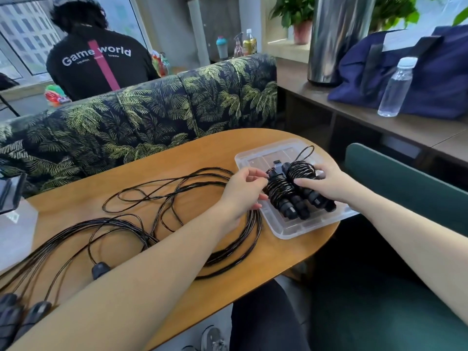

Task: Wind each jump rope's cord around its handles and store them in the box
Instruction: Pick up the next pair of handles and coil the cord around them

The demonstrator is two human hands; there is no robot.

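Head view. Box [291, 230], clear plastic, sits at 3 o'clock on the table [177, 158], near its rounded end. Two wound bundles lie in it side by side, handles pointing toward 5 o'clock.

Left hand [243, 190] is at the left bundle [281, 192]; thumb and forefinger pinch the cord near its top end, other fingers loosely curled against the coils. Right hand [326, 182] lies over the right bundle [302, 171], fingers curled round its upper part. A free loop [305, 153] stands up from that bundle at 12 o'clock.

Loose cords [162, 198] sprawl from 9 to 6 o'clock of the box, several ropes tangled together. Unwound handles [100, 269] lie at 7 o'clock, more at the frame's lower left corner.

Judgement: step in hand is seating and tidying the two wound ropes in the box; most of the task remains.

To do it well:
- Tuck the pinched cord end under a neighbouring coil so the winding cannot spring off.
- Press the free loop down or tuck it likewise; it may snag.
- Keep the bundles parallel and tight to one wall, leaving room for the rest.
- Let go slowly; stiff cord may uncoil.
- Next rope: find one handle pair first, draw its cord clear of the tangle before winding.
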